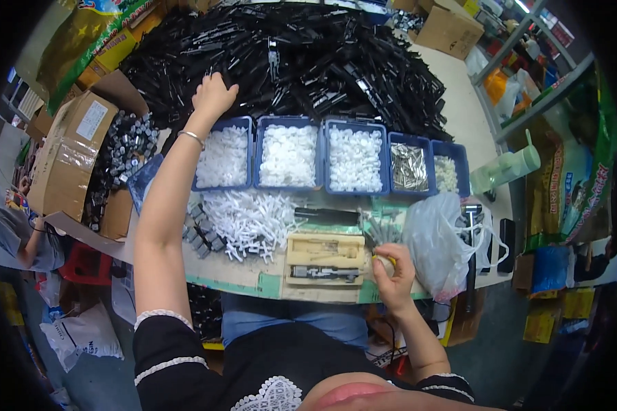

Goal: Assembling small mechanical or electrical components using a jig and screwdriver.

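Observation:
My left hand point(214, 97) reaches over the left front of a large heap of black plastic parts point(308, 55). Its thumb stands apart from the bent fingers, whose tips are partly hidden among the parts. At the table's front edge, my right hand point(395, 275) is closed around a small yellow tool handle point(385, 262); most of it is covered by the fingers. Just left of that hand lies a cream-coloured fixture block point(325, 245) with two slots. A black and grey assembly point(325, 272) rests in its nearer slot.
Blue bins point(253, 179) of white plastic pieces and metal pins stand before the heap. Nearer are loose white pieces point(243, 226), grey blocks point(202, 233) and a long black part point(328, 216). Right: plastic bag point(435, 240), hammer point(472, 253), green bottle point(504, 170). Left: cardboard box point(68, 154).

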{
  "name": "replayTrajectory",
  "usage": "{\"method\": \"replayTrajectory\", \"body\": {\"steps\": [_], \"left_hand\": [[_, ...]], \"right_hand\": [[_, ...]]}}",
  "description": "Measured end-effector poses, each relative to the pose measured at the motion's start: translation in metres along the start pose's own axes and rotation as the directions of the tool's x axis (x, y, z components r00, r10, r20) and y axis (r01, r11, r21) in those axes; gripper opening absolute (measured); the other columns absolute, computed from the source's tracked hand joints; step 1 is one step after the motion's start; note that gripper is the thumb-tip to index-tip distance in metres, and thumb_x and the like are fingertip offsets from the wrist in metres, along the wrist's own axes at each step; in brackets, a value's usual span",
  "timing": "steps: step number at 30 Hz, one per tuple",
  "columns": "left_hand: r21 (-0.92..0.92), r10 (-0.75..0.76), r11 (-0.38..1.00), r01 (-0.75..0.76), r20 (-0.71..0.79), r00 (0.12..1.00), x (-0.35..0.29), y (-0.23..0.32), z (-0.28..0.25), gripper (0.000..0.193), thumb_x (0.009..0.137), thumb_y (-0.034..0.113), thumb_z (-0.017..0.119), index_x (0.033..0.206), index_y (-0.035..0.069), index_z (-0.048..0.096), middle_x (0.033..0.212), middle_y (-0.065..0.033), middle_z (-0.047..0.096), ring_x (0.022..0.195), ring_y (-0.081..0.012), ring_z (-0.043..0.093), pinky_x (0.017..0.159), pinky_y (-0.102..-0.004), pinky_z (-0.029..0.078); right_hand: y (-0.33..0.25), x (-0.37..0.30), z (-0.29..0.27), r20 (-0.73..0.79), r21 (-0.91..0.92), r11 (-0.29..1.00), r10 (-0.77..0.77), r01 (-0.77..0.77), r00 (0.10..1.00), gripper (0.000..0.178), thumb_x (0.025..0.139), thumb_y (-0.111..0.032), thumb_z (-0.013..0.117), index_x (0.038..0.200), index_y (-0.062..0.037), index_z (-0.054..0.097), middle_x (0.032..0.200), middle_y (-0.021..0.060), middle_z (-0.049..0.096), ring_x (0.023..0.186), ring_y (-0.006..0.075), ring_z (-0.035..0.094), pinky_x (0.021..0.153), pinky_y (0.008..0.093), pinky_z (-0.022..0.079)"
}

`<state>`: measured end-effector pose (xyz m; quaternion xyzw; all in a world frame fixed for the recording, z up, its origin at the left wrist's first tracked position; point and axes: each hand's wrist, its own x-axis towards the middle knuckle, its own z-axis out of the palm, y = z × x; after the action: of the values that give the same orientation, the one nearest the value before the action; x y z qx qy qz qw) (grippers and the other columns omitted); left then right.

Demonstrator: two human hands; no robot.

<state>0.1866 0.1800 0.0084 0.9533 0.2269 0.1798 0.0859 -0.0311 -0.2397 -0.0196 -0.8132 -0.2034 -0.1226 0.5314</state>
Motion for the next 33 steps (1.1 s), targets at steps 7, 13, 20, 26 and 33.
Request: {"method": "replayTrajectory", "body": {"steps": [7,13,20,26,33], "left_hand": [[-0.212,-0.030,0.976,0.041,0.057,0.998,0.041,-0.003,0.017,0.037,0.065,0.020,0.068,0.096,0.001,0.062,0.099,-0.0194,0.063,0.095,-0.0339,0.060,0.083,-0.0381,0.048],[-0.303,0.011,0.953,-0.024,-0.046,0.999,0.037,-0.009,0.019,0.030,0.072,0.015,0.059,0.100,0.002,0.058,0.094,-0.0195,0.064,0.092,-0.0361,0.061,0.080,-0.0415,0.048],[-0.888,0.029,0.456,-0.062,-0.055,0.998,0.018,0.020,-0.005,0.022,0.087,0.007,0.054,0.109,0.002,0.056,0.085,-0.0069,0.062,0.065,-0.0109,0.061,0.051,-0.0224,0.049],[-0.913,0.634,0.395,0.100,0.350,0.690,-0.130,0.090,-0.088,0.020,0.086,0.010,0.060,0.104,0.003,0.065,0.090,-0.0019,0.064,0.079,-0.0065,0.055,0.070,-0.0215,0.046],[-0.902,0.589,0.357,0.244,0.420,0.690,-0.228,0.065,-0.116,0.030,0.088,0.022,0.059,0.108,-0.001,0.062,0.102,-0.0057,0.064,0.083,-0.0128,0.058,0.072,-0.0264,0.046]], "right_hand": [[0.003,0.009,0.002,0.097,-0.031,0.999,0.020,-0.017,0.995,0.014,0.074,0.001,0.061,0.087,-0.0007,0.061,0.086,0.0108,0.061,0.082,0.0233,0.057,0.076,0.0307,0.044],[-0.003,0.015,0.008,0.134,-0.022,1.000,-0.008,0.011,0.991,0.011,0.071,0.002,0.062,0.082,-0.0017,0.063,0.083,0.0095,0.063,0.080,0.0241,0.058,0.072,0.0319,0.045],[-0.017,0.033,0.006,0.144,0.000,0.997,-0.079,0.080,0.986,0.013,0.071,0.003,0.063,0.084,-0.0015,0.063,0.083,0.0097,0.063,0.078,0.0243,0.059,0.073,0.0323,0.045],[-0.054,0.083,0.001,0.050,-0.547,0.733,-0.453,0.404,0.890,0.038,0.073,-0.014,0.069,0.109,-0.0119,0.061,0.111,0.0109,0.053,0.102,0.0277,0.049,0.094,0.0403,0.031],[-0.058,0.065,-0.008,0.507,-0.230,0.957,-0.040,0.179,0.861,0.021,0.080,-0.018,0.065,0.095,-0.0040,0.062,0.078,0.0127,0.062,0.071,0.0288,0.061,0.061,0.0355,0.046]]}}
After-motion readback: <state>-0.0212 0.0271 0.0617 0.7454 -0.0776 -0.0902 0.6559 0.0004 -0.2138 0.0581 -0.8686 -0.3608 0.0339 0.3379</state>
